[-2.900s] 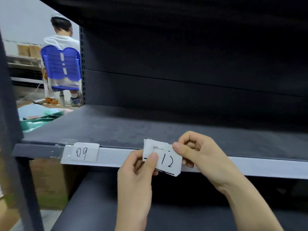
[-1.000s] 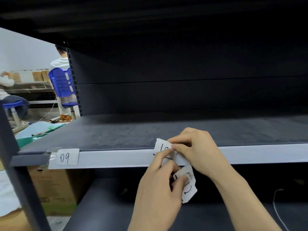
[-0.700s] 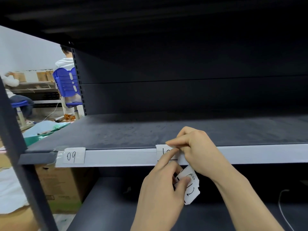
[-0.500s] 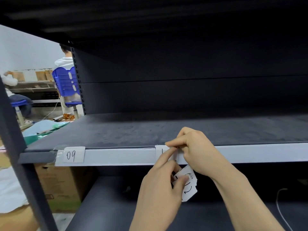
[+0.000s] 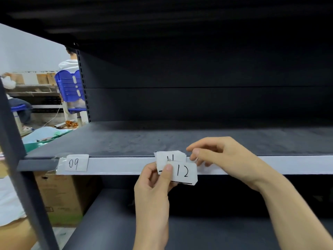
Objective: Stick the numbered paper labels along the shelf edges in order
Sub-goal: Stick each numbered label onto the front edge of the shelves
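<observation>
Several rectangular paper labels [image 5: 185, 172] pinched in left hand [image 5: 153, 192] at shelf edge [image 5: 122, 165].

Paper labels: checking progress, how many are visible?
3: 09 label taped left on the shelf edge; 12 label pinched in left hand; a partly covered label behind it. More may be hidden.

Stockroom or shop: dark metal shelving [image 5: 180, 139], cardboard box [image 5: 59, 197], numbered edge label [image 5: 76, 162].
</observation>
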